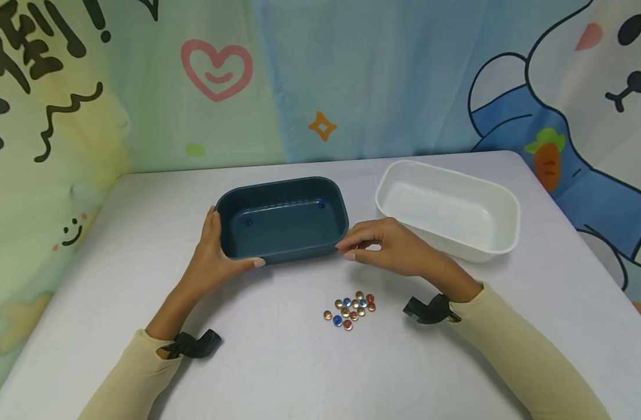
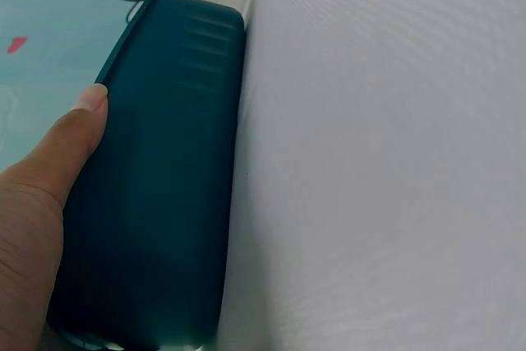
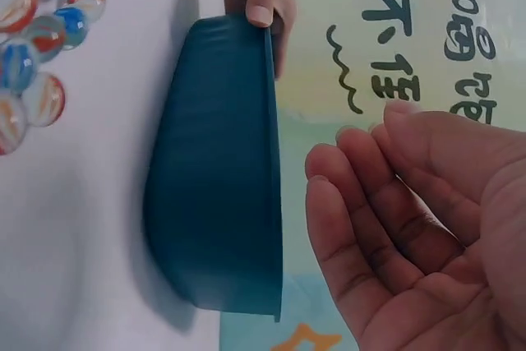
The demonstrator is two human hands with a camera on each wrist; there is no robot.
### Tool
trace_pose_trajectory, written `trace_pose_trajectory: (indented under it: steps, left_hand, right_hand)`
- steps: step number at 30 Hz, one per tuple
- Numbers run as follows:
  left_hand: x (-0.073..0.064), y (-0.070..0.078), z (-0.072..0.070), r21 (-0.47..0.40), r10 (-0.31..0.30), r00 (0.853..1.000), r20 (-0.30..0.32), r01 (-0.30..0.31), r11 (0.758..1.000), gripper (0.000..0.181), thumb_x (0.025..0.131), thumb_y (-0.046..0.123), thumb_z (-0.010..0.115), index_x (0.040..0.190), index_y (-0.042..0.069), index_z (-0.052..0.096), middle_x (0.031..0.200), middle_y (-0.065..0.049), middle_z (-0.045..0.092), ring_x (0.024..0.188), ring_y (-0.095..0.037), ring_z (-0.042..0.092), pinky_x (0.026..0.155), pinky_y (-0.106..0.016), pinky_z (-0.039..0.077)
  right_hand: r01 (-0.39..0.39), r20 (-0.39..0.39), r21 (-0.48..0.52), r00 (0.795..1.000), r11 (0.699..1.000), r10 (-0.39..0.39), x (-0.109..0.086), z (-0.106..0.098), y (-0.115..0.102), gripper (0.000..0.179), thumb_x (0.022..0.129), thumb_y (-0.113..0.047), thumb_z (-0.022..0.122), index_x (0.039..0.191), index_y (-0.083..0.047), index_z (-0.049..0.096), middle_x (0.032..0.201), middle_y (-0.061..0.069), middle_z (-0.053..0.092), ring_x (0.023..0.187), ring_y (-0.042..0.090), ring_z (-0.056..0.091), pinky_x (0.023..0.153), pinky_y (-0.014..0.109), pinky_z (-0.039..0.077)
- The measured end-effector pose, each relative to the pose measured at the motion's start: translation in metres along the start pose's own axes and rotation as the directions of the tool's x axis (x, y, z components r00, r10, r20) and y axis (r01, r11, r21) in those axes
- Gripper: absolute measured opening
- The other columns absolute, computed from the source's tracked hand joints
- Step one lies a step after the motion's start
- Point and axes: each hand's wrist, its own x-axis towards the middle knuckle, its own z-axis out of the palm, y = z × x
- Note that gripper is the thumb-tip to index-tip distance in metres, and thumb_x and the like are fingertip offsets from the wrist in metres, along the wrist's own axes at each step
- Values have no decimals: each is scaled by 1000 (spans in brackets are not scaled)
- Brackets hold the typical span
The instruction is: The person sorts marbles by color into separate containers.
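Currently, left grip (image 1: 213, 262) around the teal tub (image 1: 285, 230), right grip (image 1: 387, 248) loosely curved just beside it.

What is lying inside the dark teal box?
Inside the dark teal box, a small blue marble shows toward the far right, and a fainter, round blue thing, probably another marble, nearer the left. Anything close behind its near rim may be hidden.

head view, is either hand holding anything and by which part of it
The left hand grips the teal tray by its near left corner; the right hand holds nothing that shows.
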Motion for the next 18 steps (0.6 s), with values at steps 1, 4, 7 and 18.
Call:
trace_pose_trajectory:
  steps: [1,4,7,18]
  left_hand:
    - [0,0,0,-1,-1,1000,-1,1,1000,126,54,60,72,141,13,-5,144,5,-12,130,-21,3,95,-54,20]
    - [-1,0,0,-1,-3,1000,-2,3,1000,126,54,60,72,141,13,-5,144,6,-12,130,-21,2,95,-54,20]
    - [-1,-1,-1,-2,-3,1000,0,3,1000,126,54,59,73,141,14,-6,144,5,-12,130,-22,2,95,-54,20]
    - [1,-1,0,6,-6,1000,2,6,1000,125,54,59,72,141,14,-6,144,6,-12,130,-21,2,95,-54,20]
  right_hand:
    - [-13,9,3,1000,1000,13,-2,0,0,20,82,-14,63,101,-15,67,96,-1,62,85,10,57,74,27,47]
    - [-31,56,-4,998,1000,31,-6,6,2,20,82,-18,63,102,-16,67,97,-2,62,86,10,57,74,26,46]
    - [-49,112,-18,992,999,50,-7,15,5,21,81,-19,64,101,-13,67,95,-2,62,83,8,56,72,25,46]
    - [-159,199,-5,967,987,157,-14,27,8,23,79,-13,67,101,-11,67,96,-2,63,84,8,56,75,29,45]
